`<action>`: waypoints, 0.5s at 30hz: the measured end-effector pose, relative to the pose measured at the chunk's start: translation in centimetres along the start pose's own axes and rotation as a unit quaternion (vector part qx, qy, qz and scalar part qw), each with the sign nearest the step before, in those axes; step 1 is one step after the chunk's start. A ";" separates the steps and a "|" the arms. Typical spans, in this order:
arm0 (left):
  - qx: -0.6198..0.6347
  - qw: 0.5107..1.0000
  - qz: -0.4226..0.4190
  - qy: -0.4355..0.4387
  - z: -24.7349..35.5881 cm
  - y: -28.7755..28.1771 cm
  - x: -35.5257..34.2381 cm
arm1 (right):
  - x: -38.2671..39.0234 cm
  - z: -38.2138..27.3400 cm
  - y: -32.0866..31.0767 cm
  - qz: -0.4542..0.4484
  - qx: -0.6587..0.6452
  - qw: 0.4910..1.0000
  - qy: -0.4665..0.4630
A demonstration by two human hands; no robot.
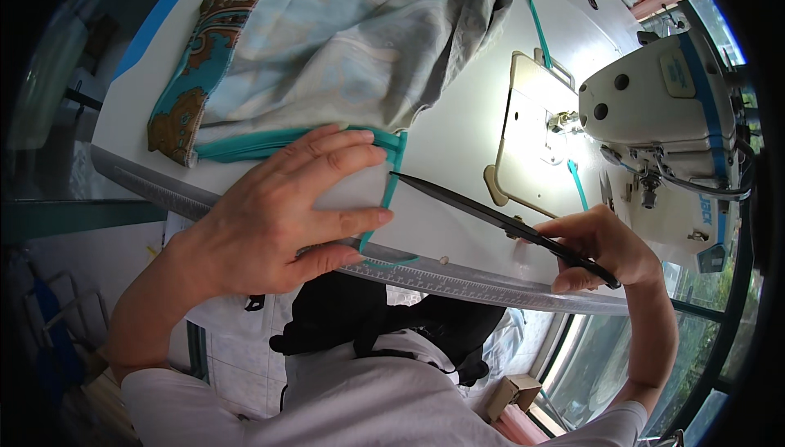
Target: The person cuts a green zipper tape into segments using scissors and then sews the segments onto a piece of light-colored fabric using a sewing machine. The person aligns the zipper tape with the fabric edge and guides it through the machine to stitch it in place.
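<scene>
My left hand [274, 210] lies palm down with its fingers spread, at the near edge of a pale cloth piece [327, 54]. Its fingertips rest by a teal binding [245, 146] along that edge. A narrow teal strip [395, 184] runs from the cloth's corner toward the table's front edge, where its end curls. Black scissors [470, 210] are in my right hand [609, 242], fingers wrapped round the handles. Their blades look nearly together, and the tip meets the strip just right of my left fingertips. A patterned teal and brown border [217, 62] shows at the cloth's left end.
A white sewing machine [654, 95] stands at the right, its lamp lighting the metal plate [536, 144]. Teal strips [536, 26] lie beyond and beside that plate. Small metal snips [606, 191] lie near the machine. A ruler strip [482, 292] follows the table's front edge.
</scene>
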State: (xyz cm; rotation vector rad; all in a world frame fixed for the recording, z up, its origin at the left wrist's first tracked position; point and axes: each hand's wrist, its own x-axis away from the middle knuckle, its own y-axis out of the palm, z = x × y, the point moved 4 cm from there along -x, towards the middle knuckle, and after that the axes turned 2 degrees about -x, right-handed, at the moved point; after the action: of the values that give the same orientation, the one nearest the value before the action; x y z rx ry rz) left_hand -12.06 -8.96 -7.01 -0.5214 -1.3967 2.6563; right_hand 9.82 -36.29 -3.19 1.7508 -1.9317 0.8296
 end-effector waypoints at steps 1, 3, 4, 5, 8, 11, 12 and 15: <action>-0.001 1.000 0.001 0.002 0.0 0.0 0.0 | 0.0 -0.1 0.0 0.002 0.001 1.000 0.005; 0.000 1.000 0.001 0.003 0.0 0.0 0.0 | 0.0 -0.2 0.0 0.004 0.004 1.000 0.012; 0.000 1.000 0.001 0.003 0.0 0.0 0.0 | -0.1 -0.4 -0.1 0.004 0.015 1.000 0.008; 0.002 1.000 0.004 0.001 0.0 0.0 0.0 | 0.0 -0.5 -0.1 0.004 0.025 1.000 0.003; -0.001 1.000 0.010 0.001 0.2 0.2 0.0 | 0.4 -0.1 0.1 0.020 0.067 0.997 -0.026; -0.032 0.999 0.007 0.008 1.1 0.4 -0.1 | 2.2 0.4 1.0 0.027 0.104 0.993 -0.048; -0.053 0.998 0.001 0.016 2.0 0.6 -0.1 | 3.3 1.0 1.4 0.049 0.113 0.990 -0.072; -0.066 0.998 0.002 0.022 3.5 2.8 -1.1 | 6.5 3.0 2.5 0.100 0.034 0.994 -0.031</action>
State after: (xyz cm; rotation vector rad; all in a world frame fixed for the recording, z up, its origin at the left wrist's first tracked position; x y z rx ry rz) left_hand -12.03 -13.57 -7.13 -0.5923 -1.5674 2.5519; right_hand 6.78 -43.06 -1.54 1.6585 -2.1715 0.9281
